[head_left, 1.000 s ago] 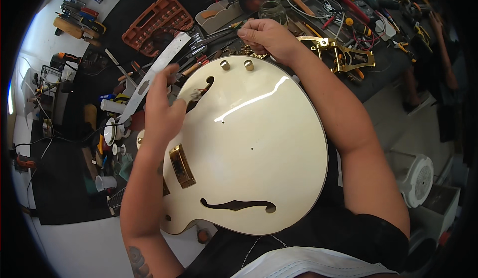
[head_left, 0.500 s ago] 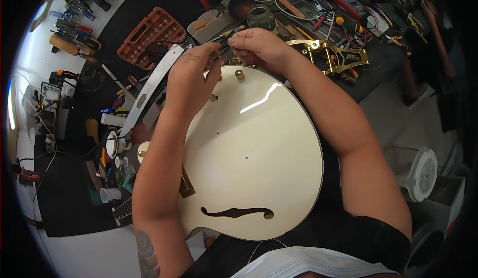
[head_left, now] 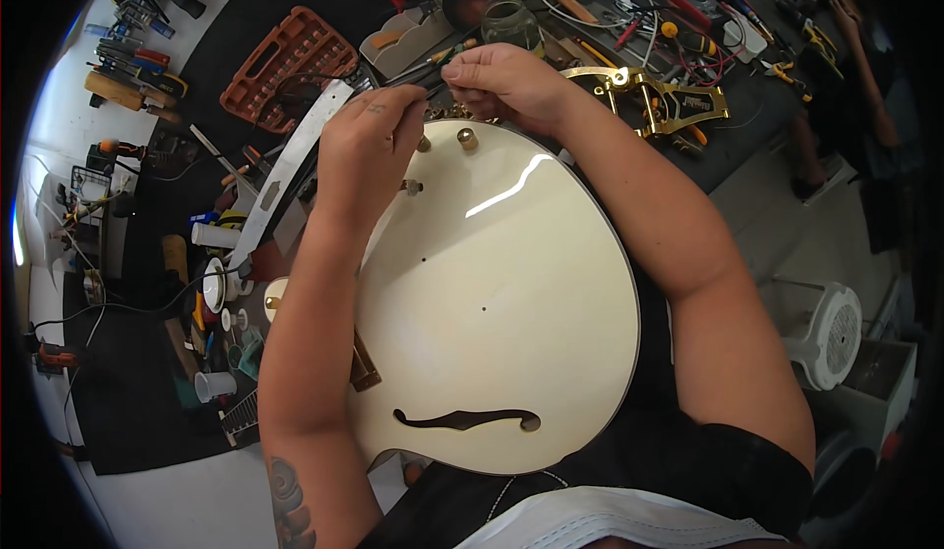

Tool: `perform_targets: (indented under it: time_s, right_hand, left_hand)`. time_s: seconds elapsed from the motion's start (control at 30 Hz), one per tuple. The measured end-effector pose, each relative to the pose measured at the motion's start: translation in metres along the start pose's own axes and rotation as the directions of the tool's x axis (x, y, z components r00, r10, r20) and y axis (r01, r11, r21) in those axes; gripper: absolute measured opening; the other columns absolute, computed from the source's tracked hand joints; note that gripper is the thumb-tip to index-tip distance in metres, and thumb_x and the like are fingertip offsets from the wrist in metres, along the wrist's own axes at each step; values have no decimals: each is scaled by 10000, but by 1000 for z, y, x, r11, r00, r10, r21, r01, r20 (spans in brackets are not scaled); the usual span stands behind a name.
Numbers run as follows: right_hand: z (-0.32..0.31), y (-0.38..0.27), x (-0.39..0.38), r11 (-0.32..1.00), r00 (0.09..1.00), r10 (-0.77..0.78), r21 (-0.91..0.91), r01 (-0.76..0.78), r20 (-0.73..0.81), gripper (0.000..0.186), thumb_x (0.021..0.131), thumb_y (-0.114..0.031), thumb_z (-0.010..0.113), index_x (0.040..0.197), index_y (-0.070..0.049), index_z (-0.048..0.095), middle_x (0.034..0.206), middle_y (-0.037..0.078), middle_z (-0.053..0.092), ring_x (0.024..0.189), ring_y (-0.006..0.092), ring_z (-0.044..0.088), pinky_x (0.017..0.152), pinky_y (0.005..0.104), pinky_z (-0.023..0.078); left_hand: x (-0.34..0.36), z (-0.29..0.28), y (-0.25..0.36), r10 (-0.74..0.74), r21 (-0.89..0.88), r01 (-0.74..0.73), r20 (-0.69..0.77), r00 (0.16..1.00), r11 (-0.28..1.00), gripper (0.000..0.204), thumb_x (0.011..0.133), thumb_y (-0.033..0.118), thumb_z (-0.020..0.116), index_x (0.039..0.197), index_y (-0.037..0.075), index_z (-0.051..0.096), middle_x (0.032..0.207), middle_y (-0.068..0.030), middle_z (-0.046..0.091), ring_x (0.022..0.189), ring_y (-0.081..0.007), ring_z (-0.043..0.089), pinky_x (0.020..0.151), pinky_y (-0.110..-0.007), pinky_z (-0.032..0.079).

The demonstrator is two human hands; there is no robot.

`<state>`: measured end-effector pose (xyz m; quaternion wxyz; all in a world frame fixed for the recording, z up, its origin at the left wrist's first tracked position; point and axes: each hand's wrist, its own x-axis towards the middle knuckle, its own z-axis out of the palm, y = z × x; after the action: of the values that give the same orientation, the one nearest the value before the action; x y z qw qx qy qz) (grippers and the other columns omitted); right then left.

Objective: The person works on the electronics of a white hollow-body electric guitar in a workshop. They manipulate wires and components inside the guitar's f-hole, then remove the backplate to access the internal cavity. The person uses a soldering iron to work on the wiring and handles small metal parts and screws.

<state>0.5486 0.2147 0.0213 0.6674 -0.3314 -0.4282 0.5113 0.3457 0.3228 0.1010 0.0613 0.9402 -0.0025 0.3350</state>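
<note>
Item: cream hollow guitar body, lying toward us from our fingers, long axis running away from us. Left hand and right hand meet at its far edge, pinched on a thin dark tool; gold knob just below the right fingers.

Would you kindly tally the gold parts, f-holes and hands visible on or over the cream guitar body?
Gold knobs near the hands: 3, e.g.
F-holes in view: 1
Gold pickup edge by the forearm: 1
Hands: 2, left hand, right hand
Total: 7
</note>
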Motion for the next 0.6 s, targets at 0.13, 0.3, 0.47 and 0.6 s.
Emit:
perform_targets:
  time_s: [0.13,0.3,0.47,0.6]
  right_hand:
    - [15,-3,-5,940,983,-143,-326,99,-112,231,1090,-278,677,995,-68,671,834,-60,568,742,45,480,666,241,413]
    - [19,2,-4,870,949,-305,-430,241,-85,211,1070,-255,693,1065,-44,704,954,-35,670,886,55,590,795,272,503]
    - [26,2,-10,829,913,-404,-442,343,-49,154,1017,-172,731,1072,-30,706,970,-12,704,934,63,645,839,276,535]
    - [31,-2,-14,808,914,-398,-500,311,-74,149,1013,-111,762,1128,-29,712,965,-38,663,929,49,617,843,242,524]
  left_hand:
    - [0,-1,4,-67,-39,67,5,998,997,153,906,24,796,1058,12,788,1001,-141,804,822,-274,782,723,-349,619]
    - [0,-3,0,-23,-70,20,-38,999,997,150,902,12,791,1052,9,795,1003,-147,806,801,-264,787,717,-339,623]
    - [-1,0,-3,-31,-107,27,-31,999,994,123,908,9,782,1030,1,793,952,-141,802,759,-240,783,695,-336,617]
    - [1,2,4,-199,-206,201,28,980,958,95,936,34,750,1014,-12,780,837,-110,775,692,-165,745,643,-302,572]
